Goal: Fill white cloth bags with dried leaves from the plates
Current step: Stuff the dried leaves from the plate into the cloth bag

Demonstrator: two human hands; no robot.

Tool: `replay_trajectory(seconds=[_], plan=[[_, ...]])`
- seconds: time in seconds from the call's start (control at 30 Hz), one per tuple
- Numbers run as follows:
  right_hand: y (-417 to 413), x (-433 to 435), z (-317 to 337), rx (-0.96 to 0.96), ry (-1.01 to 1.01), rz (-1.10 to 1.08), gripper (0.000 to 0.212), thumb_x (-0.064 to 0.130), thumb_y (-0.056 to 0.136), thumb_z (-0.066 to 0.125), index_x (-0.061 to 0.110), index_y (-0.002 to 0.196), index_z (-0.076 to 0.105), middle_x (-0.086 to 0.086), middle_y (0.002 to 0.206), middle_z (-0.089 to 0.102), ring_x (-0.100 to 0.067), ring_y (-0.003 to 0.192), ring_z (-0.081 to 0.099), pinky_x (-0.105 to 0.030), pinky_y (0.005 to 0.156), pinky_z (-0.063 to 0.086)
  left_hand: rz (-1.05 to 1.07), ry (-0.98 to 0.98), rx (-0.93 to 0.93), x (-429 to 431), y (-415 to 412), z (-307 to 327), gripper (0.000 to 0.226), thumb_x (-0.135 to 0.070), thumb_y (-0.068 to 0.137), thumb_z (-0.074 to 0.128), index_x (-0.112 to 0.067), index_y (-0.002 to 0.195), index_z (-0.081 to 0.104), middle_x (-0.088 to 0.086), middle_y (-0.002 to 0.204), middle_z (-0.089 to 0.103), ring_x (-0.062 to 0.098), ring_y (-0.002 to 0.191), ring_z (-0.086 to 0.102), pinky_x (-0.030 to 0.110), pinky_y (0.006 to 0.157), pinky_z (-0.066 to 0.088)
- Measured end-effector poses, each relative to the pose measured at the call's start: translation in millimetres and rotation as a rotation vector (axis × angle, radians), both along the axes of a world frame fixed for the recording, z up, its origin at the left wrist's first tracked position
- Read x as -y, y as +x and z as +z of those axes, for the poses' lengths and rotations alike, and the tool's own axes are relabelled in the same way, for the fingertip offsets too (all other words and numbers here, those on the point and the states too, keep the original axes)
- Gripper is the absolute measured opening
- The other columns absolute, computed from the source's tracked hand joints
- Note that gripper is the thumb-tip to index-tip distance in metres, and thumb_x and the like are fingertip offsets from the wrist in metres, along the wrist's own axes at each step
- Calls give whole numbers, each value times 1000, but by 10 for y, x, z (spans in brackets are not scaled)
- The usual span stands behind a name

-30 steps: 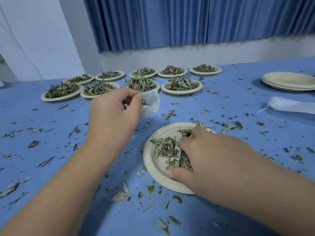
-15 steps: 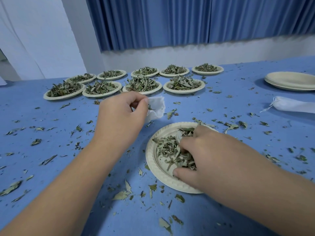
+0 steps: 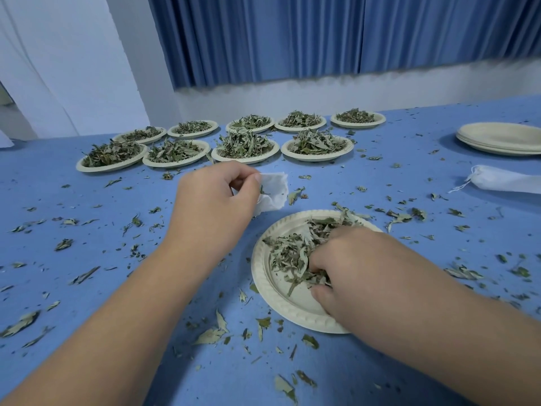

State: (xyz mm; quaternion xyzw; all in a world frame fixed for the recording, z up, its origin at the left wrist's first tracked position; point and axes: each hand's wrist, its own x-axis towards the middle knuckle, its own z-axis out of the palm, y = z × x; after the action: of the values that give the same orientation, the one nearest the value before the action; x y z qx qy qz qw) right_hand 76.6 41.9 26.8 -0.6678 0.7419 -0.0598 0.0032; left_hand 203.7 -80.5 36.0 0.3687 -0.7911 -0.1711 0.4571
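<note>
Head view, items as I log them from my station:

1. Left hand (image 3: 213, 206): fingers curled, thumb and forefinger pinching the edge of a white cloth bag (image 3: 273, 190). The bag is held just beyond the near plate, well short of the far rows.
2. Right hand (image 3: 360, 273): on the near plate (image 3: 281, 303), fingers curled into the dried leaves (image 3: 289, 253) and closed on a clump of them, thumb lying at the plate's front.
3. Blue table (image 3: 87, 200): loose leaf scraps strewn all over it.
4. Nine heaped plates (image 3: 244, 148) in two rows at the far side.
5. Stack of bare plates (image 3: 503, 139), far right.
6. Second white bag (image 3: 503, 183), lying just in front of that stack, drawstring trailing left.
7. Blue curtain (image 3: 322, 36) behind.
</note>
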Motion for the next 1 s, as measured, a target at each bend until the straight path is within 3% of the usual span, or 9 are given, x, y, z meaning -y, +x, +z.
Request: replay_trajectory(seconds=[0.27,0.33,0.43,0.53,0.73,0.83,1.0], plan=[[-10,-3,104,62,9,-19,14,23,87,53,27,82,65,6,81,64,-15,78,62,-32,75,54,-3,-5,16,10,19,10,29,-22,91,61,-40,69,61,-35,62,57,-1,52,49,8,49,37],[-32,-22,168,89,7,-25,16,24,87,54,30,87,69,8,81,65,-9,75,61,-24,67,53,-2,1,8,14,23,12,29,-21,91,61,-39,69,61,-34,60,57,-2,51,49,8,49,37],[-102,-48,271,216,-6,-37,12,29,85,60,35,82,70,17,56,59,3,50,53,-9,41,37,-6,11,3,18,30,15,30,-21,92,60,-40,69,60,-34,58,56,-2,50,48,8,48,36],[-200,-55,356,365,-38,-27,13,31,81,67,38,70,69,38,51,50,10,45,49,-7,38,34,-2,14,4,14,31,17,31,-21,92,60,-42,69,60,-34,59,56,-3,50,49,8,48,36],[-367,-45,453,595,-130,-3,8,38,71,73,45,68,71,16,52,61,0,41,46,-11,41,36,14,19,2,15,24,15,29,-21,91,61,-40,69,62,-31,61,59,-3,53,50,7,49,37],[-414,-31,487,701,-167,-9,4,40,66,74,43,69,72,13,51,60,1,40,43,-8,40,34,13,22,9,15,27,5,23,-19,91,62,-32,73,68,-25,54,57,-6,56,51,6,50,35],[-452,5,481,718,-240,-35,6,36,67,74,41,68,72,13,47,57,0,40,43,-9,42,34,-19,20,78,-3,23,16,16,-19,92,62,-23,82,74,-28,52,54,-7,53,50,5,50,34]])
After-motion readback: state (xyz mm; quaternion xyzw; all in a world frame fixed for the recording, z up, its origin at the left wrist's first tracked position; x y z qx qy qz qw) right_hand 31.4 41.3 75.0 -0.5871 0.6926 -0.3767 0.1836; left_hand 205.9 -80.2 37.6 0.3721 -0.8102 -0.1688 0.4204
